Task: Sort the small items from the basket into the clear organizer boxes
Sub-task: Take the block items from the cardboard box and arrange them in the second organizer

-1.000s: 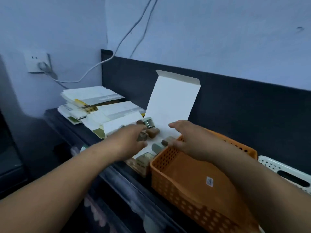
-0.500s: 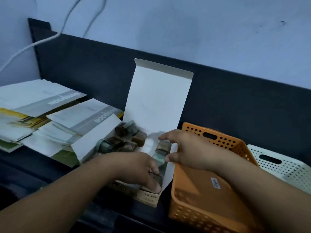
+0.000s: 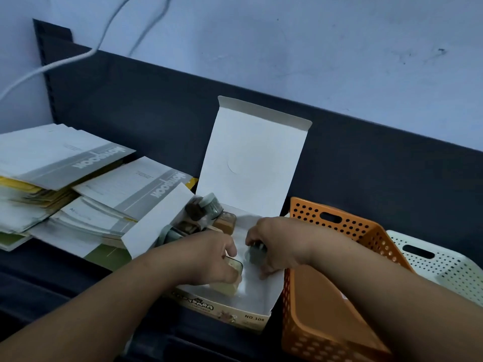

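Orange perforated basket [image 3: 295, 335]: sitting on the dark surface, just right of the box.
Open white cardboard box [image 3: 256, 158]: lid standing upright, small brown and grey-capped jars [image 3: 209, 207] clustering at its back left.
Left hand [image 3: 209, 257]: gripping a clear square jar [image 3: 230, 280] of pale contents inside the box.
Right hand [image 3: 282, 244]: curling round a grey-capped jar [image 3: 257, 254] just beside it.

Raised lid [image 3: 256, 165] blocks behind; orange basket [image 3: 352, 227] crowds right.
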Motion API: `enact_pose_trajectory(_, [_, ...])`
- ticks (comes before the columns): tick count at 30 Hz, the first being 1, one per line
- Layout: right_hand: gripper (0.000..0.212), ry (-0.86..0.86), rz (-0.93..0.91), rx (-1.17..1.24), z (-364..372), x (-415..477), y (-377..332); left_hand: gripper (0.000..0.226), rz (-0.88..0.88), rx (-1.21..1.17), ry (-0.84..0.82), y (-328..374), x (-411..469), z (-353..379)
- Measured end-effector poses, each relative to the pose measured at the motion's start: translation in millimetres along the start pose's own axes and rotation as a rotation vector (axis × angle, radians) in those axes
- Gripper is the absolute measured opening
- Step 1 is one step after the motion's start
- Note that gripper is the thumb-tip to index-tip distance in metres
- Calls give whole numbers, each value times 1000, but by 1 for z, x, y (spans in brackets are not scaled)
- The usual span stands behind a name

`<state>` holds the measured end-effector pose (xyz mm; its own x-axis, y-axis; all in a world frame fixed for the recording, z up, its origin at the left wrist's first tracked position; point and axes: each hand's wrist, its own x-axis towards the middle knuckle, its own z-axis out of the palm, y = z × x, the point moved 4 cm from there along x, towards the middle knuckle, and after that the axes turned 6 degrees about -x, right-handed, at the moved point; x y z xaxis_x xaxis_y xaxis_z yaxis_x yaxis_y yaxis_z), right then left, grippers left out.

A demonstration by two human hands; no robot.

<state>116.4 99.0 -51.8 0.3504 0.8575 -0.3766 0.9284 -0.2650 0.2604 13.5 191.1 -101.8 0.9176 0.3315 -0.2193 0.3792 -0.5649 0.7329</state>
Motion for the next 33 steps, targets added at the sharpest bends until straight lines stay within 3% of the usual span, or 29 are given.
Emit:
enact_pose_trajectory(4, [78,-88,32,-54,1,11,1,55,18,-44,5,-3,-2,0])
enact_pose_trajectory(7, [53,0,28,-16,6,19,-3,55,31,-111,-12,-5,-2,3])
enact_pose_trajectory(9, [42,106,39,80,7,19,-1,57,33,-180,-24,-5,-3,5])
enact_pose_trajectory(14, [44,232,89,540,-2,-4,13,65,25,-307,-83,-3,-6,8])
enact_pose_trajectory(19, [38,369,89,717,-9,-37,23,59,74,-310,-36,8,-7,6])
enact_pose_trajectory(27, [36,652,123,899,0,-127,52,35,247,-529,157,94,-35,4])
enact_pose_trajectory(33, [37,770,232,1094,46,-220,81,28,332,-524,118,176,-55,71])
